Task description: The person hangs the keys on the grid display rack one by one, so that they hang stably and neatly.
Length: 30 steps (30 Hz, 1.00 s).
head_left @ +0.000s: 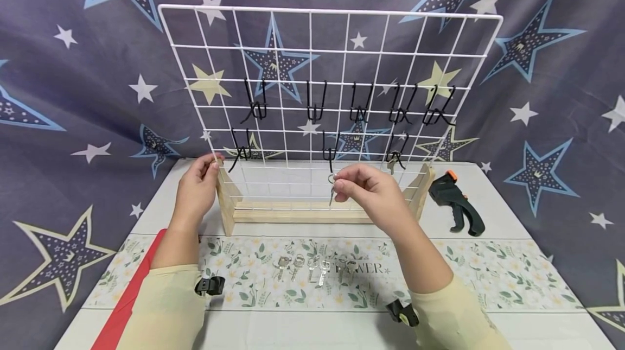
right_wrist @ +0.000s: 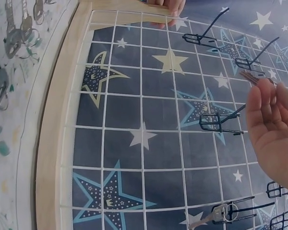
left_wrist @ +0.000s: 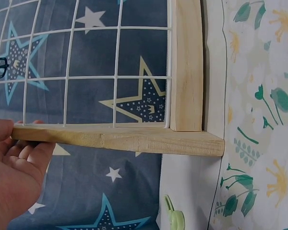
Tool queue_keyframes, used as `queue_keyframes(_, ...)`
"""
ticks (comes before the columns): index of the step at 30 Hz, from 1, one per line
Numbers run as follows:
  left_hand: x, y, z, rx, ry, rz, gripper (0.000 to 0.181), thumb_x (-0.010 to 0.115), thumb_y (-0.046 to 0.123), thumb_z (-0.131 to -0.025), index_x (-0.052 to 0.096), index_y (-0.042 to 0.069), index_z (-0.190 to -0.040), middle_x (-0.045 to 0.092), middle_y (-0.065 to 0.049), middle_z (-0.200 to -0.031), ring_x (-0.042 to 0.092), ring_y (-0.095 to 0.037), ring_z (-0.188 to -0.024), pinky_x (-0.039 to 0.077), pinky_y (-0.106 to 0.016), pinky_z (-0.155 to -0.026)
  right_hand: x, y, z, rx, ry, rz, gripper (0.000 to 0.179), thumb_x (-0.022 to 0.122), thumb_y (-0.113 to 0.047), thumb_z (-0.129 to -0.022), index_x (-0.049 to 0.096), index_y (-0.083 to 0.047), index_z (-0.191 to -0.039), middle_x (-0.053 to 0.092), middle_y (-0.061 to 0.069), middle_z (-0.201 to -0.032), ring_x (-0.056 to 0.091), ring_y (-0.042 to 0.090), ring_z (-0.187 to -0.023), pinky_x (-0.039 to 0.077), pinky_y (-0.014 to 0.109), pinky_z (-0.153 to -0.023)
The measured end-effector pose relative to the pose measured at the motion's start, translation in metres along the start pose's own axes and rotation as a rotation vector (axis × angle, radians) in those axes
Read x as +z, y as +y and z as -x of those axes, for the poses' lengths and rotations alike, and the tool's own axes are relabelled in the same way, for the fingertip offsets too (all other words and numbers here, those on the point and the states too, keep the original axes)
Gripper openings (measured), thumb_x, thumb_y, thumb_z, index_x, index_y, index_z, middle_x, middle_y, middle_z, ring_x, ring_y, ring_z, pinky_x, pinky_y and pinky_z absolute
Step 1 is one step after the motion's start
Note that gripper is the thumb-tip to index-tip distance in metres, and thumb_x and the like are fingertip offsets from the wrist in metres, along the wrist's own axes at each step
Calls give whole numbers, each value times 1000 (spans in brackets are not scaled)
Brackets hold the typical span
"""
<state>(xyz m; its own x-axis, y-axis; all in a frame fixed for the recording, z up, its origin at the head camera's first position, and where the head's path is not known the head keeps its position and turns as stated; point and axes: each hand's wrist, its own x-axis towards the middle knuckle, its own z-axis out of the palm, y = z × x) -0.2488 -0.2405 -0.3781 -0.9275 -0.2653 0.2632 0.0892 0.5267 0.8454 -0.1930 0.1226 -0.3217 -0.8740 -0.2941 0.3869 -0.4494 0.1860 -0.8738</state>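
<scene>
Right hand pinches ring, fingers nearly together; key hangs just below them, hook just above. Left hand grips stand. Key looks light, stiff, probably slippery; best held by ring.

The head view is bright and even, with soft shadows on the table near the bottom. Both wrist views are dimmer; in the right one, upper-left keys look blurred.

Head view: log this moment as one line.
left hand: holds stand's wooden end | right hand: pinches key near lower middle hook | lower right hook: one key hung | floral strip: several keys lying
</scene>
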Motion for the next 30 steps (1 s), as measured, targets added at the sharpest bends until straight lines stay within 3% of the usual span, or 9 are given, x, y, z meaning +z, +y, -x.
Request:
queue_keyframes(5,0,-1,0,3,3,0,39,41,38,-105,56,18,-136,61,-1,-135,53,-8,-120,46,-23,-99,3,0,-5,17,19,7,13,69,-21,-93,69,-11,-101,71,6,-84,70,20,-77,58,30,-72)
queue_keyframes(11,0,-1,0,16,13,1,38,42,37,-105,58,18,-134,63,-1,-132,54,-6,-112,44,-16,-91,5,5,-12,45,29,37,13,70,-23,-92,69,-11,-99,71,7,-83,69,20,-75,60,32,-73)
queue_keyframes(18,0,1,0,13,8,9,40,41,36,-105,56,16,-137,60,0,-137,53,-12,-126,45,-30,-105,7,11,-19,74,57,114,14,68,-24,-94,68,-11,-99,71,7,-86,68,20,-73,60,32,-70)
queue_keyframes(30,0,-1,0,8,5,10,39,41,36,-106,55,17,-137,60,-2,-138,53,-14,-127,44,-35,-107,10,21,-31,123,101,210,15,64,-29,-97,66,-15,-99,70,2,-84,68,17,-72,59,30,-69)
